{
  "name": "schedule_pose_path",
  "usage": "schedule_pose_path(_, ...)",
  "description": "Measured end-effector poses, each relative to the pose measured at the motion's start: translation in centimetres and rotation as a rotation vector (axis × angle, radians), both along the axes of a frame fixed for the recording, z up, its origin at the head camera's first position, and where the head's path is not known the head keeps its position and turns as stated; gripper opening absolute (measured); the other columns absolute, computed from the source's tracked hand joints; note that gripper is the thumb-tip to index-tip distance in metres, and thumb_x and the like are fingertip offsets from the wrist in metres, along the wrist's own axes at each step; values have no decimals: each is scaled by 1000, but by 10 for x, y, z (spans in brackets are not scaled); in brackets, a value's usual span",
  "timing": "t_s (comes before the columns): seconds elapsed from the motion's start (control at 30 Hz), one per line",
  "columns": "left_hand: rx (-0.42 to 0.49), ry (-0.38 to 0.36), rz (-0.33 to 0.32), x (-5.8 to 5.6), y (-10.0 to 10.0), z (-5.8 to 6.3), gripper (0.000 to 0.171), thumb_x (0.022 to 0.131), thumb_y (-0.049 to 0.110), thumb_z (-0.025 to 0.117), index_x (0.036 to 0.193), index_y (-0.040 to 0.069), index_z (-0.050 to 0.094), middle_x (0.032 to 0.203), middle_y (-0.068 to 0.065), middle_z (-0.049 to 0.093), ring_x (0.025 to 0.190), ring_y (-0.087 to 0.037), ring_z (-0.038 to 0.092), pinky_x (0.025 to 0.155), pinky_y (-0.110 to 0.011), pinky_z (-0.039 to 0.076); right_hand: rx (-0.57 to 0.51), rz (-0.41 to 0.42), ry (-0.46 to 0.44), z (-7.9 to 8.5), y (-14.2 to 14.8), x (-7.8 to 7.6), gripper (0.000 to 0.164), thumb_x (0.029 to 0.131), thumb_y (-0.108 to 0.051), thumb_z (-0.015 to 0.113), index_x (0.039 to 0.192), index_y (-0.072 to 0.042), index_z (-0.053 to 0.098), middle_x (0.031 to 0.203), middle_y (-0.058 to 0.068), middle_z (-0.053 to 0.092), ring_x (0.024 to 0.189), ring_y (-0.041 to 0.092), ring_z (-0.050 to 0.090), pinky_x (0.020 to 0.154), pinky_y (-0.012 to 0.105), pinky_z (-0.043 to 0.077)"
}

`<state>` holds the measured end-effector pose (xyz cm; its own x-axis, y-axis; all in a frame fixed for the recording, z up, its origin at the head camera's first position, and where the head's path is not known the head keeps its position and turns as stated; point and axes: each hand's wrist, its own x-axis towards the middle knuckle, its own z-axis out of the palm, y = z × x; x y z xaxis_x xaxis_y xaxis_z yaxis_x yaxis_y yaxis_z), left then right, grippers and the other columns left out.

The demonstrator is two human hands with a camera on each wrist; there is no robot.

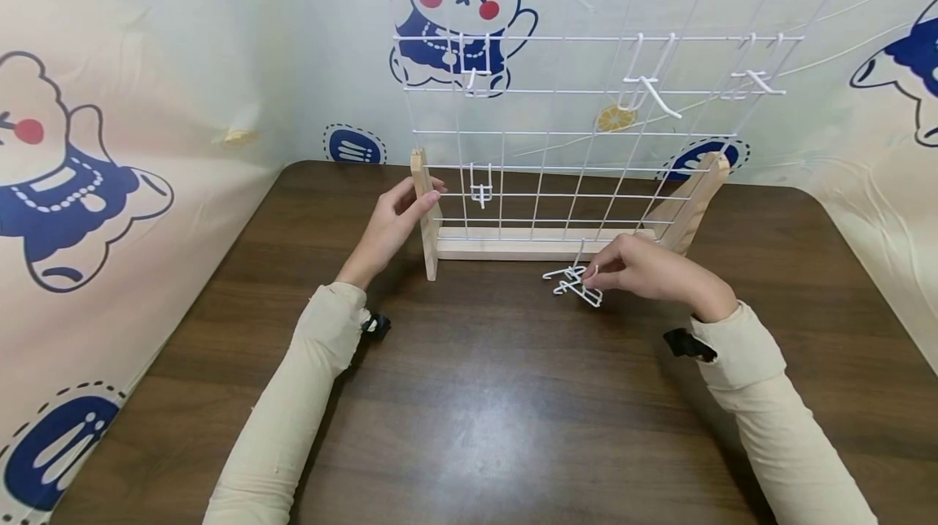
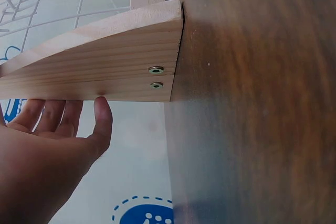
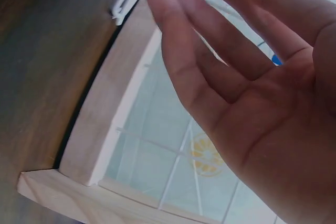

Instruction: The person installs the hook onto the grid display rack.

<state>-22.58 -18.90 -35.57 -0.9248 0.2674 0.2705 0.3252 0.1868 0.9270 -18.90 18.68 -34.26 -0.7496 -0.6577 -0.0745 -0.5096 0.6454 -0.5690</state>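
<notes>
A white wire grid rack point(image 1: 557, 133) stands on a wooden base with wooden side panels. My left hand point(image 1: 403, 216) holds the edge of the left side panel point(image 1: 427, 224); in the left wrist view the thumb point(image 2: 103, 119) meets the panel's edge and the other fingertips pass behind it. Just in front of the base bar, my right hand point(image 1: 645, 271) pinches white wire hooks point(image 1: 575, 281) at the tabletop. They overlap, so how many are gripped I cannot tell. In the right wrist view, the pinched part lies at the top edge, mostly hidden by fingers.
Several white hooks hang on the grid, including an upper left hook point(image 1: 475, 73), a long one point(image 1: 650, 85) and a lower left one point(image 1: 481, 187). The right side panel point(image 1: 692, 199) stands beyond my right hand. Brown tabletop point(image 1: 469, 395) stretches toward me; patterned cloth point(image 1: 242, 61) surrounds it.
</notes>
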Motion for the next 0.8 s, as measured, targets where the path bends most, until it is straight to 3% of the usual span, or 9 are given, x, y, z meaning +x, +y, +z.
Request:
schedule_pose_path(0.37,-10,-5,3,-1,0,0,40,103,23,55,133,-3,55,132,-18,59,123,-23,55,107,-49,42,-70,68,19,11,-4,8,11,97,-17,66,91,-18,75,84,-7,69,77,8,56,70,25,47)
schedule_pose_path(0.57,-9,-9,0,0,0,0,38,103,23,54,133,-1,55,133,-17,59,123,-23,54,107,-49,41,-161,98,-23,16,-6,11,12,99,-18,64,96,-18,75,88,-6,69,81,9,57,73,25,48)
schedule_pose_path(0.8,-2,-1,-4,0,-1,0,38,103,22,54,132,-3,55,132,-18,59,122,-24,54,107,-50,41,-251,48,-64,16,-7,11,15,98,-17,65,105,-16,78,100,0,75,85,10,62,74,24,50)
